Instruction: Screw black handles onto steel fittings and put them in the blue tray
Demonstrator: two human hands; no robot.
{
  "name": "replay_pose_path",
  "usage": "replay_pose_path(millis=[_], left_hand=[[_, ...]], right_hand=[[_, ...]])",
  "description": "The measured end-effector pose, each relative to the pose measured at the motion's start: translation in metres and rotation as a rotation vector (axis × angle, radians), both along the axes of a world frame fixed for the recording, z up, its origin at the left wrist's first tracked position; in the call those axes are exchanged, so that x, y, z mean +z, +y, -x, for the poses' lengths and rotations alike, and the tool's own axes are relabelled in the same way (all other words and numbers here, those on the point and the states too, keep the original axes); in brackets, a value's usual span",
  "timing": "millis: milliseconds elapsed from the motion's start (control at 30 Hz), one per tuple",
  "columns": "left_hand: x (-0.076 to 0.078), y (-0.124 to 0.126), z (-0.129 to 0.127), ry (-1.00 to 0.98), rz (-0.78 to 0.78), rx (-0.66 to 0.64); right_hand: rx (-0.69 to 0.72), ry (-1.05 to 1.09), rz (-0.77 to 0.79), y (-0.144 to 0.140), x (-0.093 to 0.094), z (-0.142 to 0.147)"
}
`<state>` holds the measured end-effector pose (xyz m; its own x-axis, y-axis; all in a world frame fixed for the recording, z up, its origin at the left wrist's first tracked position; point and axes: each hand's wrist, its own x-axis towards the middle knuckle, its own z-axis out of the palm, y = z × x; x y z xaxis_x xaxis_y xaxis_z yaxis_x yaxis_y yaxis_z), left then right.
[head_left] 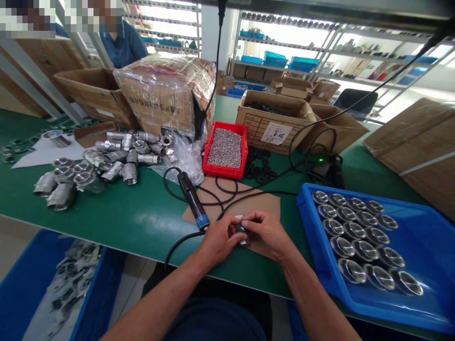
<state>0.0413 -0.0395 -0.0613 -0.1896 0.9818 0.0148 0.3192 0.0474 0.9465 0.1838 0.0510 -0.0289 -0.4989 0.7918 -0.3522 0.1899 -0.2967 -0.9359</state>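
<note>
Above the cardboard sheet (265, 203), my two hands meet over a small silver metal part with a dark piece on top (242, 229); fingers cover much of it, so its exact kind is unclear. My left hand (220, 239) is closed around its left side, thumb and fingers pinching. From the right, my right hand (267, 231) presses thumb and fingertips against the same part. A black electric screwdriver (192, 199) with a blue collar lies just left of my left hand, its tip close to the knuckles.
A red bin (225, 171) of tiny metal pieces stands behind the hands, black rings (261, 168) beside it. Steel valve bodies (122, 156) crowd the left. A blue tray (309, 227) with rows of metal fittings (355, 232) sits right. Cables (256, 193) cross the table; cartons (159, 102) line the back.
</note>
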Motion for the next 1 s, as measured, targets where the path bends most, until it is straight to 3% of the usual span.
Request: replay_pose_path(millis=[167, 367, 567, 667, 733, 833, 933, 1000], left_hand=[[-0.001, 0.001, 0.000, -0.023, 0.026, -0.010], [-0.003, 0.002, 0.000, -0.012, 0.027, -0.012], [-0.002, 0.002, 0.001, -0.009, 0.020, -0.014], [-0.003, 0.002, 0.001, -0.019, 0.036, -0.018], [-0.003, 0.002, -0.001, -0.020, 0.055, -0.016], [-0.002, 0.001, -0.004, -0.008, 0.117, 0.015], [-0.002, 0.001, 0.001, -0.025, 0.199, 0.002], [0.000, 0.003, 0.009, -0.063, 0.229, -0.073]], right_hand=[[-0.082, -0.019, 0.146, -0.001, 0.003, 0.007], [-0.114, 0.016, 0.130, -0.007, 0.004, 0.011], [0.012, -0.001, 0.061, -0.003, 0.000, -0.002], [0.126, -0.109, -0.151, 0.017, 0.004, 0.000], [0.142, -0.253, -0.427, 0.037, 0.008, 0.014], [0.125, -0.431, -0.801, 0.072, 0.019, 0.055], [0.116, -0.459, -0.993, 0.105, 0.032, 0.109], [0.122, -0.499, -1.084, 0.125, 0.038, 0.141]])
